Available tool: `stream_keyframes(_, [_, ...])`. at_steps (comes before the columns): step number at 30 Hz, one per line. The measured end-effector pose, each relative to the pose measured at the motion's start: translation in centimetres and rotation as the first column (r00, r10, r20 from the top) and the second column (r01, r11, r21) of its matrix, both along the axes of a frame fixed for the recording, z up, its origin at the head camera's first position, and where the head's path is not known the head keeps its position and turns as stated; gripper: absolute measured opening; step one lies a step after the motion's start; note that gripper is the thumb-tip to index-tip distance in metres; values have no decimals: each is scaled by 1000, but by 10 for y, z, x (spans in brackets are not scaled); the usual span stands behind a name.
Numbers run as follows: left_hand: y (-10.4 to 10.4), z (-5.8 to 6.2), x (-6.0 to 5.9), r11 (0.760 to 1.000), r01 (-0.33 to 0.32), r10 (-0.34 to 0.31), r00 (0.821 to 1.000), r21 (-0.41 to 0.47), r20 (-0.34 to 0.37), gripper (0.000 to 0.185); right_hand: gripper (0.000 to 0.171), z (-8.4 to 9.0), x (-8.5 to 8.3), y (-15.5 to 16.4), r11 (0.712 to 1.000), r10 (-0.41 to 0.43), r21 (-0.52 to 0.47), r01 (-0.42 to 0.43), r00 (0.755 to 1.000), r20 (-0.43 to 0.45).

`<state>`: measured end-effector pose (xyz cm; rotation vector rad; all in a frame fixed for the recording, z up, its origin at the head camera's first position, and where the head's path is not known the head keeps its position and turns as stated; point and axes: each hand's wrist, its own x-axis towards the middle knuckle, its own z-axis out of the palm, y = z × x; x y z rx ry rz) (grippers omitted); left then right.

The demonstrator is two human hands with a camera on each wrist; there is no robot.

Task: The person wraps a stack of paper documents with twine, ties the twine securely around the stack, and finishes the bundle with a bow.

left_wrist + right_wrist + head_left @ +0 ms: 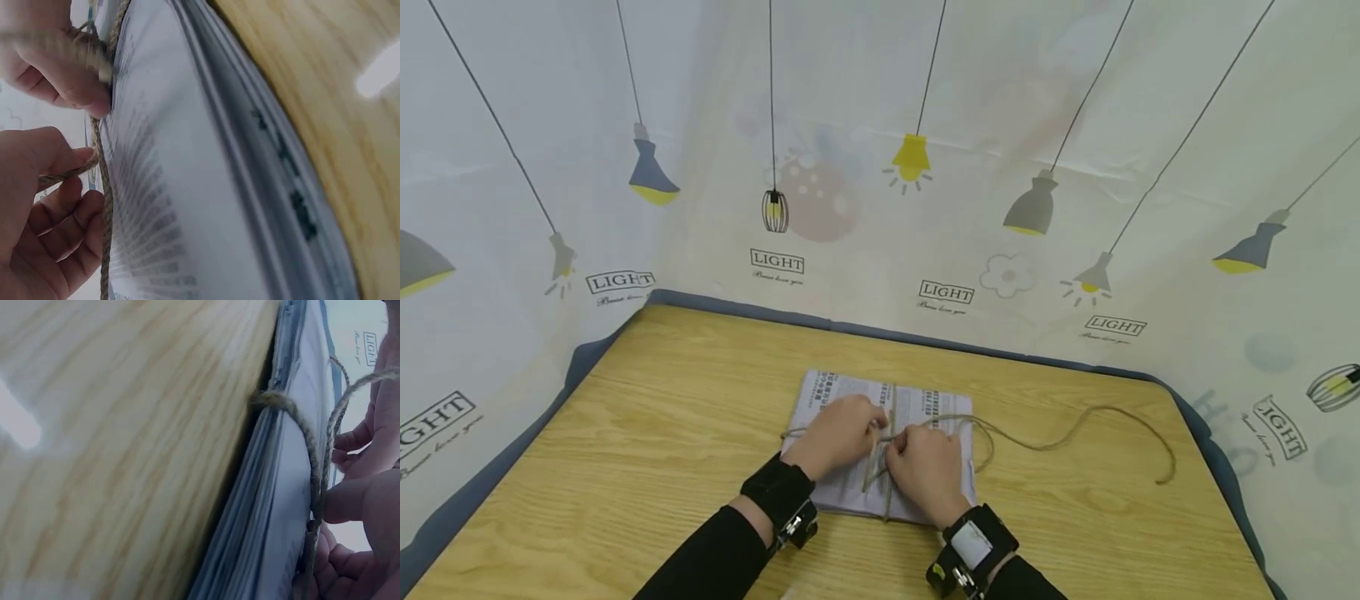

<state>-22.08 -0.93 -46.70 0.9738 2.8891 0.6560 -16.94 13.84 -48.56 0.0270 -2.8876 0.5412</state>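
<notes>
A stack of folded newspapers (pixel 842 497) lies on the table, with twine (pixel 892 400) running across it both ways and crossing near its middle. My left hand (pixel 838 437) is over the left half of the stack. In the left wrist view, that hand (pixel 44 212) pinches a strand of twine between thumb and forefinger. Close to the crossing, my right hand (pixel 928 468) has its fingers curled and pinches twine against the top sheet. The right wrist view shows the right thumb (pixel 350 501) against the twine (pixel 312 450) beside the paper's edge. The crossing itself is partly hidden by fingers.
A long loose tail of twine (pixel 1075 425) curves away over the wooden table (pixel 700 375) to the right. Behind and at the sides hangs a pale cloth (pixel 865 67) printed with lamps, its dark blue border (pixel 925 337) along the table edge.
</notes>
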Motion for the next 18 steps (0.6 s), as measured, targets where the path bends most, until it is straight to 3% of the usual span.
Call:
stream_keyframes(6, [1, 2, -5, 999, -14, 10, 994, 35, 107, 28, 20, -1, -1, 2, 991, -65, -111, 72, 996, 61])
stream_keyframes(11, [0, 1, -7, 997, -13, -4, 974, 77, 226, 32, 12, -1, 0, 3, 984, -78, -160, 84, 996, 45])
stream_keyframes(18, [3, 2, -8, 995, 15, -39, 972, 103, 233, 29, 9, 0, 1, 6, 977, -49, -205, 53, 998, 24])
